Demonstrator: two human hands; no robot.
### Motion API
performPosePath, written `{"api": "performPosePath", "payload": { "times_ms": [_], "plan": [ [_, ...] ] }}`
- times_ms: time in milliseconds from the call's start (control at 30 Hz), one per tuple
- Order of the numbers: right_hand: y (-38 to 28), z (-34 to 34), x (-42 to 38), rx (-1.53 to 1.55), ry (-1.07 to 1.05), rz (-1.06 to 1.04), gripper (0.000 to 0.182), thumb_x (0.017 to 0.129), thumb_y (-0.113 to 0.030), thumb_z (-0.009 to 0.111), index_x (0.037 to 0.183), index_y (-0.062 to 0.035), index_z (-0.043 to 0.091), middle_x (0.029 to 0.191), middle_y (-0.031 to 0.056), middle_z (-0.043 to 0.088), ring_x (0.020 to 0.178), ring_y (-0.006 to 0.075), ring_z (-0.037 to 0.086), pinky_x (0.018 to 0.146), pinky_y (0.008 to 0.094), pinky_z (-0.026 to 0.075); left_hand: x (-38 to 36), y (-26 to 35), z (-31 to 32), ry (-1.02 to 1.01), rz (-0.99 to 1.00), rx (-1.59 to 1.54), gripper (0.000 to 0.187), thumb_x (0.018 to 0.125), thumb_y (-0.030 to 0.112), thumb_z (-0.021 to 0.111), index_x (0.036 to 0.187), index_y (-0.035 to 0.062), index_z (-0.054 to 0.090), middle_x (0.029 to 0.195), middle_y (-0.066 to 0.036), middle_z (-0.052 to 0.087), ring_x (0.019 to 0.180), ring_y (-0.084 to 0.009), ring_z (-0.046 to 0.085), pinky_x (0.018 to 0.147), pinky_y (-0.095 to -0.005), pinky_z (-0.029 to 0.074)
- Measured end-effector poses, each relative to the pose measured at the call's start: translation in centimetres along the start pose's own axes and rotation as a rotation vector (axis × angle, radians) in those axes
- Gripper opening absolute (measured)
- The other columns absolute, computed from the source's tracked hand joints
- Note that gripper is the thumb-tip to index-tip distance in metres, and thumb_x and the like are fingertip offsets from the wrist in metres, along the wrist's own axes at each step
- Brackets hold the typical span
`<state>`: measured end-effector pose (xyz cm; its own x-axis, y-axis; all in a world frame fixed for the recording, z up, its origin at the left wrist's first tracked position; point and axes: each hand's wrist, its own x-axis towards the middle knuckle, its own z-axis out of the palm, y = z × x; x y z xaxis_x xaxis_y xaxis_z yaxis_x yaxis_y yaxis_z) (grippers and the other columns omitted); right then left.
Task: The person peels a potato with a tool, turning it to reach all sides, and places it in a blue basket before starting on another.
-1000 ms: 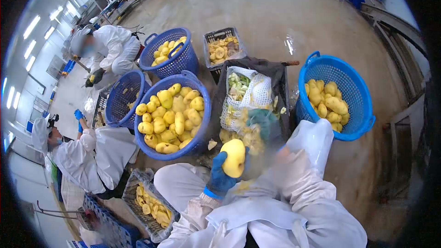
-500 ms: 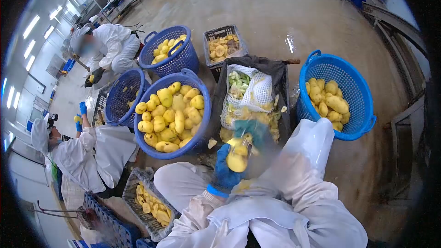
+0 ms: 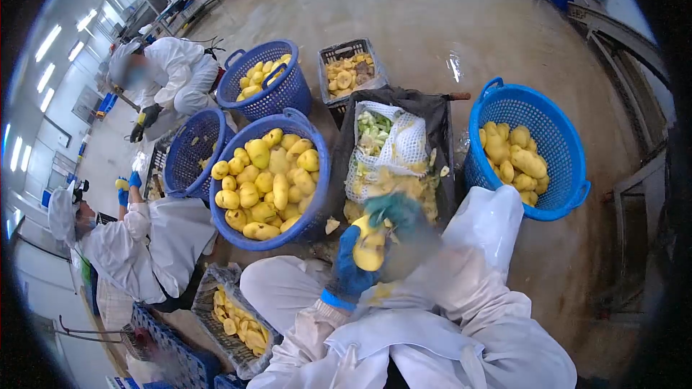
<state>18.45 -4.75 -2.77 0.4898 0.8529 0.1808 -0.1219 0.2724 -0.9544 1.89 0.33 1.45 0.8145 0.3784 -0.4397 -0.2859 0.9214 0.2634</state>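
Observation:
My left hand (image 3: 352,266), in a blue glove, is wrapped round a yellow potato (image 3: 369,246) in front of my lap. My right hand (image 3: 396,215), in a green glove, is at the upper right of the potato, its fingers curled and blurred; what it holds is too smeared to make out. Just beyond both hands is a black-lined crate (image 3: 448,173) with peelings, green scraps and white foam netting (image 3: 405,145). A blue-purple basket (image 3: 324,198) full of yellow potatoes is to the left.
A blue basket (image 3: 573,148) with potatoes stands at right. More baskets and a crate (image 3: 382,75) of cut pieces are beyond. A grey crate (image 3: 205,302) of slices lies lower left. Two co-workers (image 3: 126,248) (image 3: 180,72) sit or crouch at left.
The potato has tilted more upright in my left hand. My right hand has shifted slightly left and up. Both co-workers' hands have moved.

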Motion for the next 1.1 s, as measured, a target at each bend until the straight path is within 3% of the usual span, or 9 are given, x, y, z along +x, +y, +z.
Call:
{"api": "performPosePath", "payload": {
  "times_ms": [100,167,333,500,567,733,833,1000,1100],
  "plan": [
    [-1.9,-0.1,0.7,-0.023,0.133,-0.003,0.018,0.091,-0.015,0.056,0.097,-0.0007,0.064,0.088,0.006,0.065,0.082,0.018,0.063,0.076,0.0315,0.051,0.0,0.0,-0.1,-0.007,0.01,0.009,0.045,0.086,0.032,0.062,0.122,0.0078,0.052,0.118,-0.01,0.057,0.111,-0.0245,0.055,0.095,-0.0395,0.047],
    [-2.0,-1.3,1.5,0.467,0.245,0.188,0.019,0.092,-0.016,0.057,0.099,0.0001,0.063,0.088,0.007,0.065,0.083,0.019,0.064,0.076,0.0312,0.051,-0.3,0.4,0.4,0.027,0.019,-0.015,0.045,0.087,0.033,0.06,0.123,0.0084,0.052,0.119,-0.01,0.057,0.11,-0.0244,0.056,0.095,-0.0389,0.047],
    [-2.8,1.9,-1.3,0.087,-0.034,-0.049,0.02,0.091,-0.015,0.056,0.103,-0.0013,0.063,0.097,0.0077,0.065,0.085,0.0177,0.064,0.076,0.031,0.051,0.1,0.5,0.8,-0.073,0.034,-0.019,0.046,0.087,0.033,0.06,0.123,0.007,0.051,0.118,-0.013,0.057,0.108,-0.0248,0.056,0.094,-0.0376,0.048],
    [0.1,-0.6,0.4,0.056,0.088,0.001,0.019,0.089,-0.015,0.057,0.101,-0.0035,0.065,0.1,0.0078,0.066,0.089,0.0167,0.063,0.076,0.03,0.051,-0.4,0.5,1.2,0.055,0.026,-0.03,0.044,0.09,0.035,0.054,0.124,0.0068,0.05,0.117,-0.011,0.058,0.102,-0.0228,0.058,0.091,-0.0364,0.049],
    [-2.6,1.1,-0.5,-0.51,-0.136,-0.558,0.023,0.09,-0.016,0.055,0.106,-0.0029,0.064,0.096,0.0077,0.066,0.088,0.0165,0.062,0.078,0.0316,0.05,0.3,0.6,-0.1,-0.067,-0.038,-0.014,0.044,0.09,0.033,0.055,0.123,0.0058,0.05,0.116,-0.012,0.058,0.102,-0.0234,0.059,0.091,-0.0364,0.049],
    [-1.6,-0.7,0.6,0.196,0.106,-0.037,0.029,0.095,-0.024,0.051,0.107,-0.0009,0.063,0.103,0.0098,0.066,0.086,0.0184,0.064,0.076,0.0312,0.051,-0.1,0.3,0.7,-0.01,0.146,0.216,0.04,0.091,0.033,0.051,0.122,0.0069,0.052,0.117,-0.011,0.058,0.103,-0.0234,0.059,0.089,-0.0374,0.05],
    [-2.3,1.6,-0.7,0.189,-0.164,-0.07,0.032,0.098,-0.025,0.046,0.108,0.0013,0.062,0.102,0.0107,0.066,0.084,0.0184,0.064,0.075,0.0315,0.052,-0.2,0.4,0.9,0.033,0.073,0.101,0.039,0.091,0.031,0.053,0.123,0.007,0.052,0.118,-0.01,0.058,0.105,-0.0229,0.058,0.089,-0.0383,0.05],
    [-1.0,-1.7,1.2,0.022,0.189,-0.154,0.034,0.094,-0.028,0.053,0.106,0.0028,0.062,0.102,0.0119,0.065,0.083,0.0185,0.064,0.076,0.0319,0.052,-0.3,0.8,0.7,0.045,0.044,0.065,0.04,0.091,0.03,0.055,0.124,0.0068,0.051,0.117,-0.012,0.057,0.102,-0.0236,0.059,0.089,-0.0388,0.05],
    [-1.9,0.4,0.7,-0.131,-0.127,-0.413,0.03,0.092,-0.025,0.056,0.104,0.0018,0.062,0.105,0.0107,0.066,0.085,0.0188,0.064,0.078,0.0331,0.051,0.8,0.0,-0.3,-0.14,0.741,1.301,0.041,0.093,0.03,0.055,0.124,0.0053,0.05,0.116,-0.013,0.057,0.1,-0.0254,0.06,0.089,-0.0393,0.05]
  ]
}}
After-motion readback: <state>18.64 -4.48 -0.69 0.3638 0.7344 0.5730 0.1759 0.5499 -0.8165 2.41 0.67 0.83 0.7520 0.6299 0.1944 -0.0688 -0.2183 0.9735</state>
